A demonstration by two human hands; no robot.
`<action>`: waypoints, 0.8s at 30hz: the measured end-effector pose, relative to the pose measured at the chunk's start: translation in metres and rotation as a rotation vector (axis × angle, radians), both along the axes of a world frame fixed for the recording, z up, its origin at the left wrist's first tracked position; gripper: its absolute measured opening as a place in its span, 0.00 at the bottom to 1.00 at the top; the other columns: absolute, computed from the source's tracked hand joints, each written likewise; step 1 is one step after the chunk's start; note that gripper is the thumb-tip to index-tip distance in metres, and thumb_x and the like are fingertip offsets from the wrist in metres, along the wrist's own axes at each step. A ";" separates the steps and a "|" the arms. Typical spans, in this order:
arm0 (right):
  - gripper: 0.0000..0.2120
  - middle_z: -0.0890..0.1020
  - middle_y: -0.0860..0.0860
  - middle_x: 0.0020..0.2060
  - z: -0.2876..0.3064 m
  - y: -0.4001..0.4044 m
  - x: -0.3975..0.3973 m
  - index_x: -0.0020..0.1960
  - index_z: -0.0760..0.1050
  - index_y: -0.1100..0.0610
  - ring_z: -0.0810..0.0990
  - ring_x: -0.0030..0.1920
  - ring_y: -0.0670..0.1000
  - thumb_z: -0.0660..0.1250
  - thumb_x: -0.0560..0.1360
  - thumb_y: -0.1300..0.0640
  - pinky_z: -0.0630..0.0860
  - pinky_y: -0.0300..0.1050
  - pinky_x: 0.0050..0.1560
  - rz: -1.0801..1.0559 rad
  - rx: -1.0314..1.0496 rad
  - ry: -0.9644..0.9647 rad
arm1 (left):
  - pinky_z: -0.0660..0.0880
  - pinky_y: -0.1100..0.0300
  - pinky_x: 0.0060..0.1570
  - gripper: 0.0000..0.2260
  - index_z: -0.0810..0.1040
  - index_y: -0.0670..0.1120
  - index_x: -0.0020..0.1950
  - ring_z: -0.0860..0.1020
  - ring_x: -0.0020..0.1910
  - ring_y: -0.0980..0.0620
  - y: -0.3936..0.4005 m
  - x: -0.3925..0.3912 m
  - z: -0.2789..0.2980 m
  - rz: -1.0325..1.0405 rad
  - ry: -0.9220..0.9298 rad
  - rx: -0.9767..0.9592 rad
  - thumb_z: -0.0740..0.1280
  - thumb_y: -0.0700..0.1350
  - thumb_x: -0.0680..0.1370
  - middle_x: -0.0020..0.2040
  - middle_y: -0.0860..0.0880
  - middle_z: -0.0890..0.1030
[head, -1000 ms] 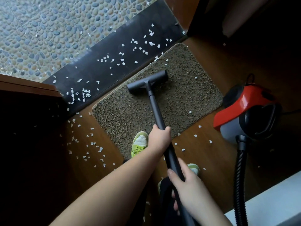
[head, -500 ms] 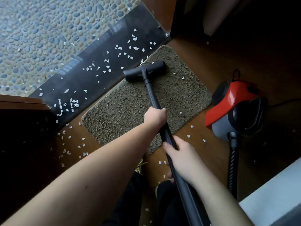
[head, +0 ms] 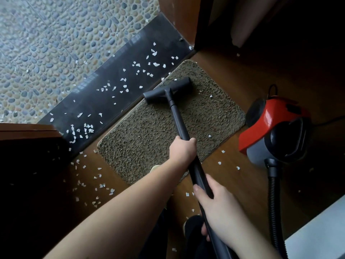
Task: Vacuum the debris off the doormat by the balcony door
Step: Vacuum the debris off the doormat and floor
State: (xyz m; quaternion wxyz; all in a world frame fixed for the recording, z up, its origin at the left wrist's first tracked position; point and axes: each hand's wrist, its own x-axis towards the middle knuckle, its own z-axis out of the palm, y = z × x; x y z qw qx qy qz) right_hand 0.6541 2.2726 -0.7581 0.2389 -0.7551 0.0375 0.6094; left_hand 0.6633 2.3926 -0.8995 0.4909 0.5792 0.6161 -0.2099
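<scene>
Head view: only one camera, looking down past both arms.
Left hand (head: pixel 182 149): clenched round the wand (head: pixel 180 124), partway down it.
Right hand (head: pixel 217 204): grasping the same wand nearer the body, thumb laid along the tube.
Nozzle (head: pixel 168 90): well ahead of the left hand, flat on the mat (head: pixel 141 139) at its far edge, just beside the sill (head: pixel 104 101).
Debris: a few white flakes (head: pixel 209 136) on the mat, one just right of the left hand, others near the nozzle; many more on the sill and on the floor (head: pixel 233 184) to both sides.
Vacuum (head: pixel 276 128): red canister to the right of both hands, off the mat.
Step in hand: judged, a stroke along the mat's far strip.
Doing it well: keep the nozzle flat, pull slow overlapping passes toward the hands, and finish at the right side where flakes remain.
</scene>
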 end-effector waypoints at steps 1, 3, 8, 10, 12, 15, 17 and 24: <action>0.25 0.82 0.51 0.45 0.001 -0.003 -0.001 0.75 0.58 0.40 0.83 0.29 0.55 0.59 0.79 0.43 0.81 0.46 0.32 0.010 -0.019 -0.010 | 0.76 0.58 0.52 0.15 0.73 0.45 0.60 0.80 0.51 0.43 -0.003 0.000 0.000 -0.008 0.001 -0.008 0.64 0.52 0.77 0.53 0.45 0.80; 0.28 0.80 0.49 0.46 0.001 -0.008 -0.001 0.76 0.57 0.41 0.84 0.40 0.55 0.59 0.78 0.41 0.82 0.51 0.46 0.037 -0.047 -0.047 | 0.71 0.60 0.48 0.15 0.73 0.45 0.61 0.77 0.48 0.46 -0.010 0.000 0.000 -0.037 0.012 -0.018 0.63 0.51 0.78 0.53 0.45 0.79; 0.28 0.83 0.53 0.49 -0.001 -0.005 0.008 0.76 0.57 0.41 0.82 0.34 0.52 0.60 0.78 0.41 0.82 0.50 0.43 0.014 -0.061 -0.037 | 0.69 0.60 0.47 0.15 0.73 0.45 0.61 0.77 0.50 0.44 -0.008 0.009 -0.001 -0.028 0.012 -0.016 0.63 0.51 0.78 0.54 0.45 0.80; 0.26 0.83 0.54 0.46 -0.003 0.001 0.013 0.75 0.57 0.40 0.82 0.27 0.54 0.60 0.79 0.43 0.81 0.47 0.30 -0.005 -0.045 -0.013 | 0.72 0.59 0.48 0.13 0.73 0.46 0.59 0.78 0.49 0.44 0.000 0.014 -0.003 -0.010 0.006 -0.009 0.63 0.51 0.78 0.52 0.45 0.80; 0.25 0.82 0.52 0.43 -0.007 0.011 0.018 0.74 0.59 0.39 0.82 0.25 0.55 0.60 0.79 0.44 0.80 0.47 0.28 -0.004 -0.023 -0.014 | 0.72 0.59 0.48 0.12 0.73 0.46 0.56 0.78 0.48 0.45 0.011 0.019 -0.004 -0.003 -0.002 0.013 0.64 0.51 0.78 0.51 0.45 0.80; 0.15 0.82 0.53 0.39 -0.014 0.027 0.024 0.65 0.67 0.43 0.82 0.25 0.56 0.59 0.79 0.46 0.81 0.50 0.30 0.003 0.027 -0.045 | 0.75 0.58 0.51 0.15 0.75 0.44 0.59 0.79 0.49 0.45 0.026 0.026 -0.008 0.018 -0.002 0.026 0.64 0.51 0.77 0.52 0.45 0.81; 0.05 0.81 0.53 0.37 -0.019 0.037 0.027 0.54 0.66 0.45 0.82 0.25 0.56 0.59 0.80 0.47 0.82 0.52 0.32 -0.004 0.058 -0.075 | 0.78 0.53 0.54 0.16 0.76 0.44 0.59 0.81 0.50 0.43 0.035 0.031 -0.009 0.042 0.000 0.024 0.65 0.52 0.76 0.52 0.44 0.82; 0.08 0.78 0.53 0.33 -0.029 0.060 0.045 0.54 0.68 0.52 0.82 0.26 0.56 0.59 0.80 0.48 0.81 0.49 0.30 0.036 0.087 -0.086 | 0.81 0.50 0.53 0.18 0.77 0.42 0.60 0.82 0.49 0.42 0.058 0.050 -0.008 0.082 -0.016 0.023 0.67 0.51 0.75 0.52 0.42 0.82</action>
